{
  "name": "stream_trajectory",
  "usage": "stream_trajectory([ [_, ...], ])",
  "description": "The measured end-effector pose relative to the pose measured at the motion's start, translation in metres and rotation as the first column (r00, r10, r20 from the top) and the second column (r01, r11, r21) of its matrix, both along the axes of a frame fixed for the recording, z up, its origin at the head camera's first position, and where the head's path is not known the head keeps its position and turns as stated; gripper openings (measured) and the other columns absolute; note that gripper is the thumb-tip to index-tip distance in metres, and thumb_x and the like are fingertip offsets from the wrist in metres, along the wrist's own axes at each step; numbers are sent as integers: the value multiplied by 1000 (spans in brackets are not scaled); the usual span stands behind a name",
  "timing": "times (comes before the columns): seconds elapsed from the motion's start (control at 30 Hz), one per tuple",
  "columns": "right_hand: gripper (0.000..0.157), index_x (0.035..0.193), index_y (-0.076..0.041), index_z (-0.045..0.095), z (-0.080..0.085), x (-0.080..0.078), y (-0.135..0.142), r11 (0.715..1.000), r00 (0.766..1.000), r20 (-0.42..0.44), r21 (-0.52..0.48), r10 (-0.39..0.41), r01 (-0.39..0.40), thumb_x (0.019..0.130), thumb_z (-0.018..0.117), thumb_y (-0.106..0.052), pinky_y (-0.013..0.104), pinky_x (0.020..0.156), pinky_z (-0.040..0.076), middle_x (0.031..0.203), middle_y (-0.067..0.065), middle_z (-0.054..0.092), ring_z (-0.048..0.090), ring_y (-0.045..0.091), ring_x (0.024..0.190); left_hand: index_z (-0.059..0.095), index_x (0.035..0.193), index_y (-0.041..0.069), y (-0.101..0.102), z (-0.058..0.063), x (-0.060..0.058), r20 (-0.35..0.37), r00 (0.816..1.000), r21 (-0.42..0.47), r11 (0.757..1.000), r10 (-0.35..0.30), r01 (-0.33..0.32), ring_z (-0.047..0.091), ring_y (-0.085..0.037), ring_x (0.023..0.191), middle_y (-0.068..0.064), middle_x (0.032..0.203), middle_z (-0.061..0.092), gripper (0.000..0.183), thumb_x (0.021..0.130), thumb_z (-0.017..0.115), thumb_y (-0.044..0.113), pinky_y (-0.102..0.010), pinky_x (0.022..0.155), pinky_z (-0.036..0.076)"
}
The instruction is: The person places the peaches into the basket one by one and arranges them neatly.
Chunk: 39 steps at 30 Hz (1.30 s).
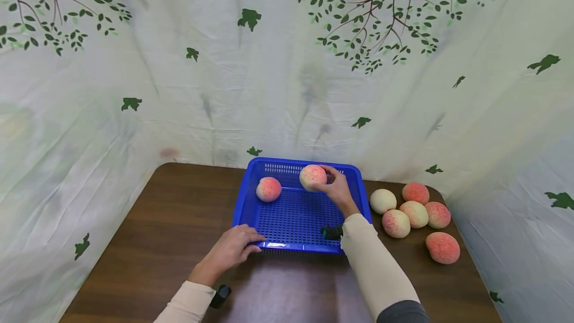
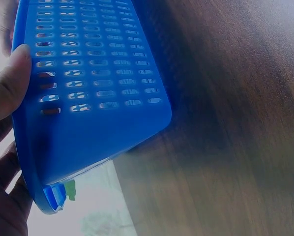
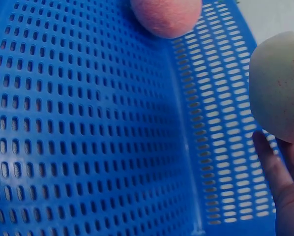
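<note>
A blue plastic basket [image 1: 291, 221] with slotted walls stands on the table. My left hand [image 1: 235, 245] grips its near left rim; in the left wrist view the thumb [image 2: 13, 81] lies on one side of the rim and the fingers on the other. Over the back right of the basket, my right hand [image 1: 337, 188] holds a pink and cream peach [image 1: 312, 177] between thumb and fingers. The right wrist view shows this held peach [image 3: 279, 88] above the slotted wall. Another peach [image 1: 269, 189] rests inside the basket at the back left.
Several loose peaches lie on the brown table [image 1: 188, 213] right of the basket, among them a pale one [image 1: 383, 201] nearest its wall and a red one [image 1: 442, 247] closest to the front. A leaf-printed cloth [image 1: 278, 88] hangs behind the table.
</note>
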State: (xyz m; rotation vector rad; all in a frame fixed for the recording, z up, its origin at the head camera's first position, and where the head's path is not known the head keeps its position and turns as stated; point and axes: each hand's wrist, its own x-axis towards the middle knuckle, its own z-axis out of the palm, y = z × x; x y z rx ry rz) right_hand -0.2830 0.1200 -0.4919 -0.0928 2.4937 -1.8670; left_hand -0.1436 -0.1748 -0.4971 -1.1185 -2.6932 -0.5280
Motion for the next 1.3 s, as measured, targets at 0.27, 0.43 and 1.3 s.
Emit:
stream_trajectory([
  [0.27,66,132,-7,56,-16,-9,-19,1000,999,50,9,13,-13,72,84,-9,45,95,45,128,13,58,55,29,113,75,97,8,-1,1,-1,-20,1000,11,1000,-16,17,61,-17,81,1,86,68,19,79,76,14,-32,73,49],
  [0.43,66,132,-6,56,-24,-13,-29,1000,996,83,0,18,-18,72,83,-7,45,96,46,128,14,58,57,29,113,75,97,9,-1,2,-1,-10,1000,10,1000,-11,11,60,-16,80,1,86,68,19,79,76,15,-31,73,49],
  [1.3,66,131,-4,56,-54,-10,-58,998,989,141,-32,-42,47,70,81,2,45,95,46,131,16,56,58,31,111,74,95,11,-3,1,2,-8,1000,20,1000,-20,20,58,-12,76,5,83,66,16,80,76,16,-27,70,47],
])
